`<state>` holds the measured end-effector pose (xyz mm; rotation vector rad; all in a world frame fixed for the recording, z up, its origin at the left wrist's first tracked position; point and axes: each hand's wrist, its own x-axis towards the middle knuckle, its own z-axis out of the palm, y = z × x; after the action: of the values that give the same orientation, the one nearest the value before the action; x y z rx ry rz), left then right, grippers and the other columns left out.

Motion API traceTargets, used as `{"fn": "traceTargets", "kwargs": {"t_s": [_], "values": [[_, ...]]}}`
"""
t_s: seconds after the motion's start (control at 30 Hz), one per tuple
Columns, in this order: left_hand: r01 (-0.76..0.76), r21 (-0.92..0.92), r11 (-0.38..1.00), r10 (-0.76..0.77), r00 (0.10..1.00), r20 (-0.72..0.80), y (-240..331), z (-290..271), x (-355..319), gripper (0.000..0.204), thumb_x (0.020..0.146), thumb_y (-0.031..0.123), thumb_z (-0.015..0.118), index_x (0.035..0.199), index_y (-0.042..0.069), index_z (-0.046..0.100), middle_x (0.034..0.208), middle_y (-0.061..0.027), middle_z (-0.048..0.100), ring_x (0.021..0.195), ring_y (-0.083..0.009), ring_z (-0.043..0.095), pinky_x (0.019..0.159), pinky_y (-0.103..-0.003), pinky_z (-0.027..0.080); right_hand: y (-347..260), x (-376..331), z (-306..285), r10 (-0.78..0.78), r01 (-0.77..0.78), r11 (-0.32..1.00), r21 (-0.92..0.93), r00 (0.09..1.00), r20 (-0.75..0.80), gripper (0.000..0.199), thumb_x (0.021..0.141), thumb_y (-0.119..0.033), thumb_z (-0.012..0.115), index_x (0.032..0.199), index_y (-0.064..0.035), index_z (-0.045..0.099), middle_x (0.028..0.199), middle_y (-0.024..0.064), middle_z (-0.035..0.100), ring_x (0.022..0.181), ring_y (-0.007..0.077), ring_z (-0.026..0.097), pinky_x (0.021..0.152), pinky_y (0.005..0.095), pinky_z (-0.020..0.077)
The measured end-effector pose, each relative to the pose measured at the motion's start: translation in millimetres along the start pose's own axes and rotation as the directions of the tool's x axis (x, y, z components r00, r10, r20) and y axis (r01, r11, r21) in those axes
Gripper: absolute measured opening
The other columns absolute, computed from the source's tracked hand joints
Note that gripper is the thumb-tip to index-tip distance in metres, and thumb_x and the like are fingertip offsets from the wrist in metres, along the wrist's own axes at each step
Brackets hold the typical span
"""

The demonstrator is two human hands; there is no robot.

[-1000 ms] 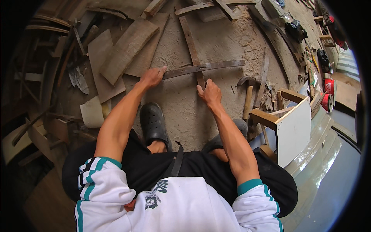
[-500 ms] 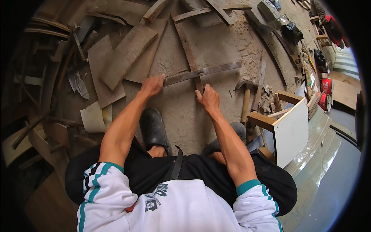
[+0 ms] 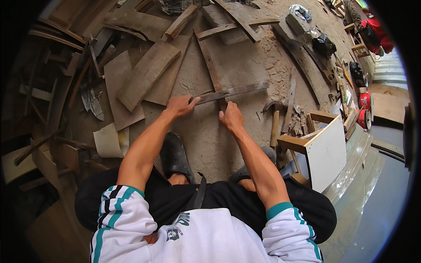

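Observation:
A thin wooden strip point(image 3: 245, 90) lies crosswise over a longer, darker strip point(image 3: 209, 65) that runs away from me along the floor. The crosswise strip's left end is in my left hand point(image 3: 180, 106), closed with the thumb along its near edge. Just below the crossing, my right hand point(image 3: 233, 116) is closed around the near end of the long strip, its thumb to the left. Most of that end is hidden by the fingers. To the right of my right hand, a claw hammer point(image 3: 275, 126) lies with its head away from me.
Several flat boards point(image 3: 149, 74) are piled at the left, with a scrap heap beyond. At the right stand a small wooden frame with a white panel point(image 3: 326, 149) and red cans point(image 3: 365, 118). Concrete blocks point(image 3: 298, 26) lie at far right. A person in red point(image 3: 380, 35) is at the upper right.
My left hand has shifted slightly right along the crosswise strip, covering more of its end. The strip has come a little nearer. The whole view has tilted slightly; my right hand keeps its grip.

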<state>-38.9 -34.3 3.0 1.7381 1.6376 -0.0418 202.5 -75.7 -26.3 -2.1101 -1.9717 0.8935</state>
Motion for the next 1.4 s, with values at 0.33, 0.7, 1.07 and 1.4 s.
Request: {"fn": "traceTargets", "kwargs": {"t_s": [0.33,0.7,1.07,1.4], "values": [[-0.224,-0.042,0.974,0.228,0.96,0.164,66,58,-9,0.066,0.091,0.065,0.055,0.092,0.0,0.066,0.072,-0.0212,0.067,0.072,-0.0383,0.068,0.069,-0.048,0.052,49,-60,4,0.096,-0.063,0.924,0.377,0.993,-0.069,0.055,0.077,-0.027,0.067,0.118,0.0022,0.046,0.094,0.0344,0.067,0.09,0.0528,0.064,0.081,0.0551,0.0508],[-0.525,0.042,0.85,0.509,0.798,-0.323,47,6,-14,0.044,0.09,0.028,0.068,0.123,0.003,0.053,0.1,-0.0225,0.068,0.087,-0.0412,0.068,0.071,-0.047,0.053,16,14,-34,-0.368,0.512,0.85,0.125,0.747,-0.554,0.039,0.076,-0.011,0.072,0.113,-0.0096,0.059,0.097,0.0135,0.063,0.095,0.0359,0.062,0.08,0.0465,0.0498],[-0.44,0.153,0.885,0.465,0.823,-0.324,44,-17,48,0.039,0.092,0.026,0.068,0.126,0.011,0.058,0.115,-0.0111,0.068,0.1,-0.0335,0.067,0.081,-0.045,0.054,4,67,-78,-0.05,0.248,0.511,0.823,0.964,-0.26,0.043,0.09,-0.032,0.068,0.119,-0.0008,0.064,0.105,0.0105,0.069,0.099,0.0214,0.066,0.085,0.0344,0.0522],[-0.31,-0.018,0.951,0.302,0.938,-0.171,56,-32,54,0.05,0.089,0.038,0.074,0.127,0.008,0.061,0.119,-0.0199,0.067,0.107,-0.0378,0.066,0.085,-0.042,0.055,-1,89,-110,0.21,0.112,0.572,0.812,0.938,-0.277,0.045,0.093,-0.041,0.07,0.108,0.0009,0.064,0.1,0.0094,0.069,0.088,0.019,0.07,0.072,0.0325,0.0578]]}}
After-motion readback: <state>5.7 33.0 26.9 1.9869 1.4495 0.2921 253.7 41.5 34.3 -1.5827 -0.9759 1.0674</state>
